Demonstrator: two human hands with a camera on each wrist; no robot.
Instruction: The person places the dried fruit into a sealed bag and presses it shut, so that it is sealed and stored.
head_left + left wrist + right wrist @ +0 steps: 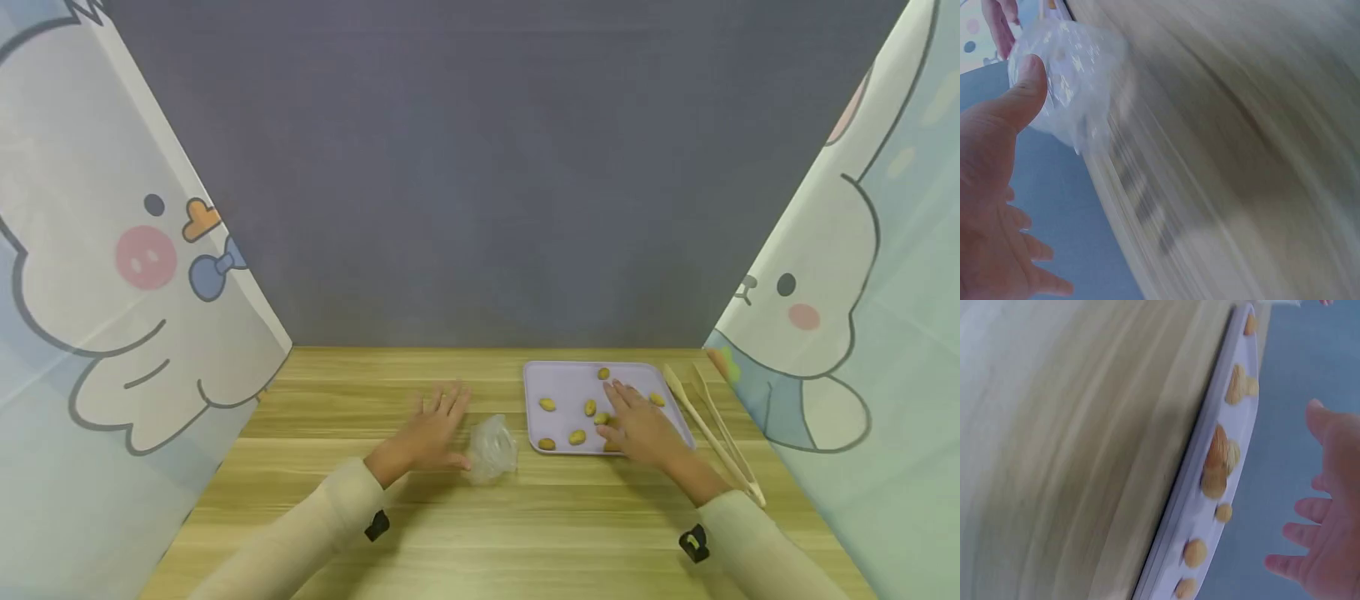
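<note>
My left hand (433, 437) is spread with straight fingers, palm toward the table. A crumpled clear plastic bag (492, 450) lies beside it; in the left wrist view the thumb overlaps the bag (1085, 69), and whether it touches I cannot tell. My right hand (647, 429), fingers extended, hovers over the right part of a lavender tray (558, 379). Scattered in that tray are several small tan-brown oval pieces that look like nuts (547, 404). The right wrist view shows these pieces (1195, 553) lying apart from the hand (1341, 512), which holds nothing.
A pair of light wooden tongs (720, 433) lies just right of the tray, its joined end toward me. The wood-grain table (525, 533) meets a dark grey panel (495, 183) at the back. Cartoon-printed sheets (67, 292) stand at both sides.
</note>
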